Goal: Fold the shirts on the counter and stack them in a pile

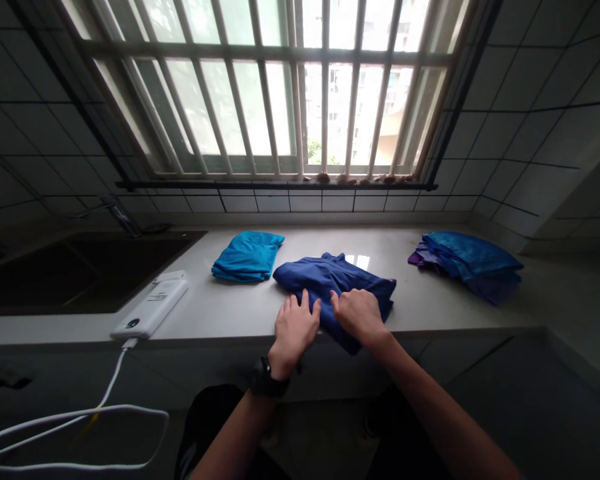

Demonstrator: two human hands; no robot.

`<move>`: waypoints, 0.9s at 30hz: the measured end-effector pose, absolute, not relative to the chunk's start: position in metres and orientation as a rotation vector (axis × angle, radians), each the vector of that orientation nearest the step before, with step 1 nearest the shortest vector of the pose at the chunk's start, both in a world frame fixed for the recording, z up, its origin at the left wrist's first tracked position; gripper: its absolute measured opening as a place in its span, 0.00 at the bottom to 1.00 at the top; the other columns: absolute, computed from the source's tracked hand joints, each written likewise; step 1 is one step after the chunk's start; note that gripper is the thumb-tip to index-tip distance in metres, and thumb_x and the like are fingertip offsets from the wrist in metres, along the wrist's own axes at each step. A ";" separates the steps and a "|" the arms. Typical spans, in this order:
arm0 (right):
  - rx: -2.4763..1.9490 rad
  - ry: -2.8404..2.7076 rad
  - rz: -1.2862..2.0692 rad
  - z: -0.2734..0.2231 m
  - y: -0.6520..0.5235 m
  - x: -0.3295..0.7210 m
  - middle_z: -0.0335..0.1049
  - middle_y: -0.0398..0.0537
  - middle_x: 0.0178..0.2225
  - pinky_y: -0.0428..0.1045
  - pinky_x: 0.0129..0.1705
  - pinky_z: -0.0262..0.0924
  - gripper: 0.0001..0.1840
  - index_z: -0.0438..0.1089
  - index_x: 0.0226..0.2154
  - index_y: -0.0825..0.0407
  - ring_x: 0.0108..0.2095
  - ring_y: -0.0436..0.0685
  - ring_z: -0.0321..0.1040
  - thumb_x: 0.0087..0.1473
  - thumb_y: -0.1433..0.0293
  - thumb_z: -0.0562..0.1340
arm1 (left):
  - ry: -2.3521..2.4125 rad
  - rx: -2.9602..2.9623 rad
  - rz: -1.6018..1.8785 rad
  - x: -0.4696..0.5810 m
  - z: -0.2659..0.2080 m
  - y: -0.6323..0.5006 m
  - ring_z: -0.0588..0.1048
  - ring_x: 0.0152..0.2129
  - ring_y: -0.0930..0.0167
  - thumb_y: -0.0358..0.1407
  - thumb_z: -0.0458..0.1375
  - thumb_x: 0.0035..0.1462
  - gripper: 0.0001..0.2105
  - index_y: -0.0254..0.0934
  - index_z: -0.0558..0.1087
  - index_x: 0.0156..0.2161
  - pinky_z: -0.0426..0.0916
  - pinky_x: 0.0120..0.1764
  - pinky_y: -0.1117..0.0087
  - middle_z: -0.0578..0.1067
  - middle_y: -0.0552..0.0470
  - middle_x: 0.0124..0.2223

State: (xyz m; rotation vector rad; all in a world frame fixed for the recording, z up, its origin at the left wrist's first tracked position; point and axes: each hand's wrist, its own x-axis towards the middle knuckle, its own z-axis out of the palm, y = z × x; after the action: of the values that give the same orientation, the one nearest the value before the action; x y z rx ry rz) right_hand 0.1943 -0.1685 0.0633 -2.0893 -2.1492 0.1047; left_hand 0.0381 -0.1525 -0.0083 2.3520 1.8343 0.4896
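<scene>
Both bare forearms enter from the bottom edge and converge on the work; the left wrist bears a black watch-like band [267, 380]. At lower left, a white cable [111, 387] loops up to a white device [153, 307] lying at the front of the pale counter [215, 317]. The item in hand, a dark blue cloth [325, 277], lies across the counter's front edge near the middle, one pointed corner hanging below that edge. Its surface is matte and creased, layered in folds; the left end is rounded, the right end is angular with a small pinkish spot, and the far margin is puckered. The left hand [296, 328] is palm down, unclenched, fingers spread and pointing away, fingertips at the cloth's near side. The right hand [357, 313] lies over the cloth with fingers curled and thumb extended toward the left hand; whether it grips the fabric cannot be determined. Farther back, a folded turquoise cloth [247, 257] sits just left of the blue one, and a stack of blue and purple cloths [467, 260] well to the right. A dark sink [130, 270] occupies the far left, beneath a faucet [123, 217]. Beyond stands a barred window [220, 51] set in white tile.
</scene>
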 end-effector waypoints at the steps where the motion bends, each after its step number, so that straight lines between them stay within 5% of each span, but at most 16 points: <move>1: -2.052 -2.176 0.106 0.071 -0.165 0.201 0.82 0.67 0.43 0.56 0.50 0.69 0.32 0.83 0.43 0.55 0.47 0.69 0.80 0.73 0.58 0.46 | 1.842 2.305 0.465 0.033 -0.005 -0.143 0.66 0.66 0.46 0.45 0.42 0.73 0.29 0.29 0.62 0.70 0.61 0.63 0.43 0.69 0.25 0.66; 5: -2.279 -1.906 0.227 0.079 -0.137 0.234 0.80 0.69 0.47 0.56 0.50 0.69 0.37 0.81 0.48 0.57 0.50 0.70 0.79 0.71 0.49 0.46 | 1.893 2.071 0.448 0.021 0.008 -0.111 0.57 0.71 0.48 0.51 0.53 0.68 0.37 0.23 0.58 0.70 0.55 0.69 0.48 0.61 0.23 0.71; 10: -2.290 -1.700 0.358 0.045 -0.110 0.240 0.73 0.78 0.56 0.62 0.54 0.69 0.49 0.72 0.58 0.64 0.57 0.77 0.73 0.60 0.36 0.54 | 1.526 1.956 0.809 0.028 -0.003 -0.097 0.64 0.68 0.53 0.39 0.62 0.60 0.39 0.31 0.55 0.73 0.58 0.69 0.52 0.63 0.32 0.72; 15: -1.775 -1.679 0.636 0.028 -0.096 0.220 0.77 0.62 0.51 0.57 0.52 0.70 0.35 0.69 0.54 0.55 0.52 0.69 0.75 0.49 0.54 0.71 | 1.155 1.881 1.155 0.029 -0.003 -0.100 0.66 0.68 0.64 0.25 0.53 0.57 0.36 0.38 0.61 0.71 0.63 0.69 0.60 0.67 0.45 0.71; 20: -1.240 -1.480 0.780 0.061 -0.061 0.178 0.77 0.54 0.49 0.57 0.53 0.70 0.31 0.67 0.49 0.51 0.49 0.65 0.75 0.44 0.59 0.73 | 1.138 1.821 1.389 -0.023 0.055 -0.082 0.73 0.62 0.61 0.29 0.53 0.61 0.28 0.36 0.69 0.67 0.69 0.65 0.58 0.72 0.43 0.67; 25: -1.228 -1.346 0.761 0.113 -0.009 0.085 0.73 0.63 0.56 0.59 0.57 0.67 0.38 0.61 0.59 0.56 0.56 0.67 0.72 0.50 0.60 0.72 | 1.414 1.986 1.644 -0.097 0.132 -0.015 0.73 0.62 0.61 0.23 0.56 0.54 0.30 0.35 0.72 0.63 0.64 0.68 0.58 0.75 0.43 0.64; 27: -1.398 -1.445 0.583 0.118 0.002 0.049 0.61 0.72 0.66 0.64 0.64 0.61 0.39 0.57 0.65 0.59 0.67 0.71 0.60 0.54 0.66 0.68 | 1.784 2.010 1.596 -0.112 0.138 0.007 0.68 0.66 0.59 0.22 0.57 0.55 0.31 0.35 0.70 0.65 0.60 0.70 0.56 0.70 0.41 0.68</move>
State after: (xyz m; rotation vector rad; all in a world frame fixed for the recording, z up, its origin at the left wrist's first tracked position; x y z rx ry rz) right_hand 0.0494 0.0020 0.1183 -1.3976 -1.4454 0.5828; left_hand -0.1124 0.0073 0.1377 2.0095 1.7838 1.5955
